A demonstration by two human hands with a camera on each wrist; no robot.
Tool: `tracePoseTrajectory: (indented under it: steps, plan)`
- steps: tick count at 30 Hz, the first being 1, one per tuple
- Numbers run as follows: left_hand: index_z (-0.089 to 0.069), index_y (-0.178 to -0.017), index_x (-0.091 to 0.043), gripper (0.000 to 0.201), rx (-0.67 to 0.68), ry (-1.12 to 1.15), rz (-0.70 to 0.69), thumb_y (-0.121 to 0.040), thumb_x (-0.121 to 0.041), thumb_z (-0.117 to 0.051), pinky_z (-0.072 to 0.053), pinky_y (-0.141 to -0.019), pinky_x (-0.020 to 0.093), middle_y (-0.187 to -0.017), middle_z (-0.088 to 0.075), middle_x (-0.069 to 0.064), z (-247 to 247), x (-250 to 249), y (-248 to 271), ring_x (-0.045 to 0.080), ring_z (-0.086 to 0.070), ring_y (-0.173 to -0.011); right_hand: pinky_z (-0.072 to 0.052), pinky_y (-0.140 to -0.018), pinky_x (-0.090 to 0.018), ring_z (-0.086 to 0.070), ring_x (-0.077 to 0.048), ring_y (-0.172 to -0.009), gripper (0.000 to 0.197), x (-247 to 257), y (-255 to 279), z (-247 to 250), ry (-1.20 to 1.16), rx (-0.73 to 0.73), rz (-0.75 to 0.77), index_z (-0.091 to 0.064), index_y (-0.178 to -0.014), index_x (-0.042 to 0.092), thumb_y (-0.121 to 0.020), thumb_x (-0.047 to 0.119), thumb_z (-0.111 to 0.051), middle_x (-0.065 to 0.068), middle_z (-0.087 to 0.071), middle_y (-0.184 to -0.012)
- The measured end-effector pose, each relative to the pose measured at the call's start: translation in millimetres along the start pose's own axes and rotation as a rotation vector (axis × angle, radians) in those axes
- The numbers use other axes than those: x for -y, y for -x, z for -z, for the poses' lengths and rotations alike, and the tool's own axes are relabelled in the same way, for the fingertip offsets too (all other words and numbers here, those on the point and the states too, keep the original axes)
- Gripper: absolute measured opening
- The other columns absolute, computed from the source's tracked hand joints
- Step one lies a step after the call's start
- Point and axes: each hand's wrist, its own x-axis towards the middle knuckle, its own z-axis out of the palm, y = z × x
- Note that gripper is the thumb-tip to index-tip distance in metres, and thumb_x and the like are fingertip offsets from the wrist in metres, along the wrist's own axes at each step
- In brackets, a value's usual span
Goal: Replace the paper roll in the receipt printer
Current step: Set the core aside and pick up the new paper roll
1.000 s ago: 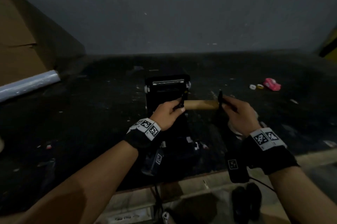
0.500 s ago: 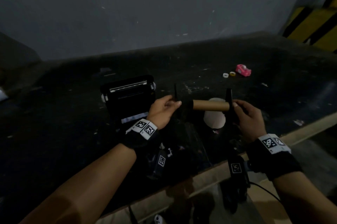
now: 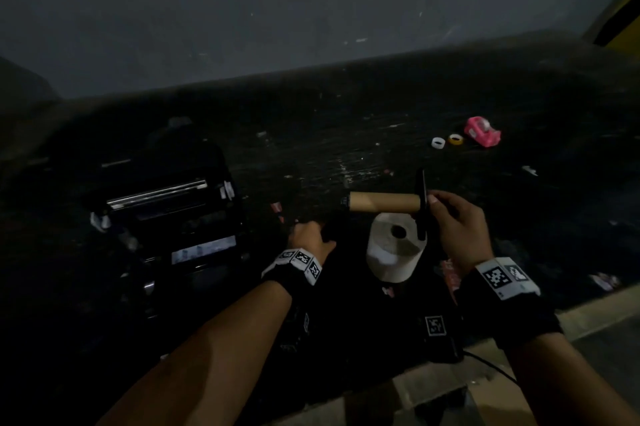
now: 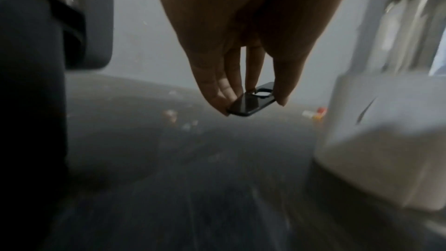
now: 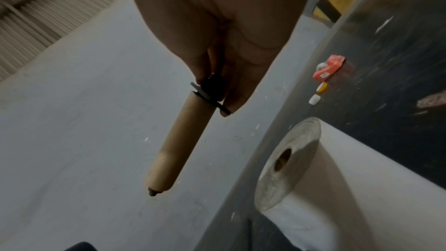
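The black receipt printer (image 3: 169, 217) sits open at the left of the dark table (image 3: 381, 120). The left hand (image 3: 308, 238) pinches a flat black end plate (image 4: 251, 102) low over the table. The white paper roll (image 3: 394, 249) lies between the hands. The right hand (image 3: 457, 228) grips a brown cardboard core (image 3: 384, 202) by its black flange; the core's far tip is blurred.

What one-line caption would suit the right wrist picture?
The right hand pinches a black plastic end plate on a bare brown cardboard tube, above a full white paper roll.
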Motion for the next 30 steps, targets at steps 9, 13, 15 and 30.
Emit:
tracePoseTrajectory:
  steps: [9, 13, 15, 30]
  plan:
    - [-0.067, -0.102, -0.008, 0.025, 0.126, -0.016, 0.062, -0.082, -0.021, -0.060, -0.052, -0.077, 0.031, -0.104, -0.068, 0.019, -20, 19, -3, 0.035, -0.064, -0.096, -0.050, -0.080, -0.029, -0.062, -0.018, -0.088, 0.016, -12, -7, -7, -0.027, 0.092, -0.030, -0.064, -0.099, 0.016, -0.091, 0.012, -0.051, -0.010, -0.067, -0.096]
    - [-0.063, -0.114, -0.014, 0.041, 0.100, -0.104, 0.056, -0.078, -0.034, -0.064, -0.052, -0.090, 0.038, -0.114, -0.064, 0.014, -15, 23, 2, 0.034, -0.061, -0.105, -0.052, -0.092, -0.046, -0.067, -0.026, -0.095, 0.015, -21, -4, -8, 0.009, 0.156, -0.066, -0.069, -0.082, 0.034, -0.087, 0.028, -0.056, -0.006, -0.070, -0.098]
    - [-0.064, -0.116, -0.013, 0.038, 0.025, 0.008, 0.053, -0.082, -0.029, -0.064, -0.049, -0.089, 0.030, -0.119, -0.065, 0.012, -2, 17, 0, 0.031, -0.061, -0.109, -0.052, -0.091, -0.047, -0.068, -0.025, -0.095, 0.016, -24, -3, -10, 0.016, 0.165, -0.061, -0.070, -0.085, 0.041, -0.076, 0.047, -0.058, -0.004, -0.071, -0.100]
    - [-0.068, -0.111, -0.015, 0.041, 0.311, 0.074, -0.322, -0.072, -0.025, -0.077, -0.045, -0.091, 0.025, -0.110, -0.070, 0.006, 54, 7, 49, 0.017, -0.062, -0.102, -0.047, -0.081, -0.030, -0.063, -0.019, -0.093, 0.024, -24, 39, -3, 0.132, 0.123, -0.025, -0.065, -0.108, 0.010, -0.089, 0.018, -0.055, -0.006, -0.067, -0.097]
